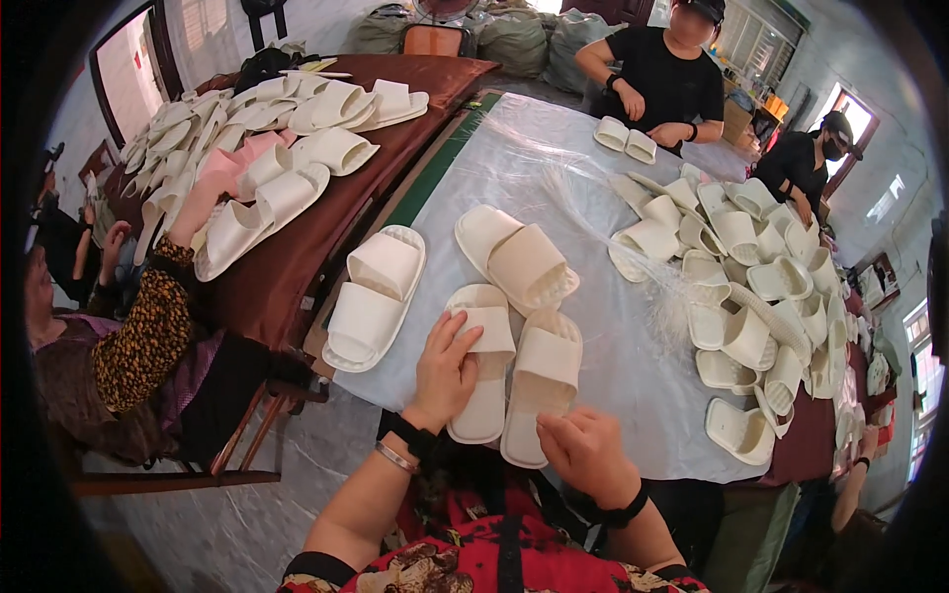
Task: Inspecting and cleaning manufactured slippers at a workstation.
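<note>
Slippers, a cream-white pair, lie side by side right in front of me on the bench (633,395), toes pointing away. My left hand (445,374) rests flat on the left slipper (481,361), fingers spread over its strap, pressing rather than gripping, likely to keep it from sliding. My right hand (585,450) sits at the heel of the right slipper (542,381), fingers curled and pinching near its edge; whether they really clasp the sole or something small I cannot tell.

Two more pairs (450,272) lie just beyond, each pair kept together. A heap of loose slippers (756,296) crowds the right side, with a bundle of thin white plastic strands (633,247) between it and my pair.

A pale plastic sheet covers the bench. To the left, a brown cloth (287,267) carries more slippers. Other people work around it, with full sacks (514,40) at the far end.
</note>
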### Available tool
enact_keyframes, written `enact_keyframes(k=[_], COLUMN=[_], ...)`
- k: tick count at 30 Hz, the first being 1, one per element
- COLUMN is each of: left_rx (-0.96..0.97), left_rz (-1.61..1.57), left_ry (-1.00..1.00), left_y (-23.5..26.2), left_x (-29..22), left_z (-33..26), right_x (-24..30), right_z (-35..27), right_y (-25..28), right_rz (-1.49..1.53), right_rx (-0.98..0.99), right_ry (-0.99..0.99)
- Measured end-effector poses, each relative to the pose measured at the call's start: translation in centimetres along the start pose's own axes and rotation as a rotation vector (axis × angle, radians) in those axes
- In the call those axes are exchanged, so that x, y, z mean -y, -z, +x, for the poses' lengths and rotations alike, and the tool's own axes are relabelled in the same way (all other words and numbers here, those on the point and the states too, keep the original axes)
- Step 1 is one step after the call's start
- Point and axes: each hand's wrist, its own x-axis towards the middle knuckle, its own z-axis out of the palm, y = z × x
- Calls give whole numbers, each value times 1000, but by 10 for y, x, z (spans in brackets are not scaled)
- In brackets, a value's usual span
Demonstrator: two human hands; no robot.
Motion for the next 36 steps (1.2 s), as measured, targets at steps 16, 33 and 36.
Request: enact_keyframes(k=[16,33,36], left_rx=[6,44,24], left_rz=[13,191,196], left_ry=[9,10,18], left_y=[-2,10,9], left_x=[2,-13,-7], left_z=[2,-17,-11], right_x=[1,-6,1], right_z=[-62,-18,-33], right_y=[3,-6,7], right_rz=[-67,-125,-76], right_rx=[193,297,360], right_ry=[-60,38,63])
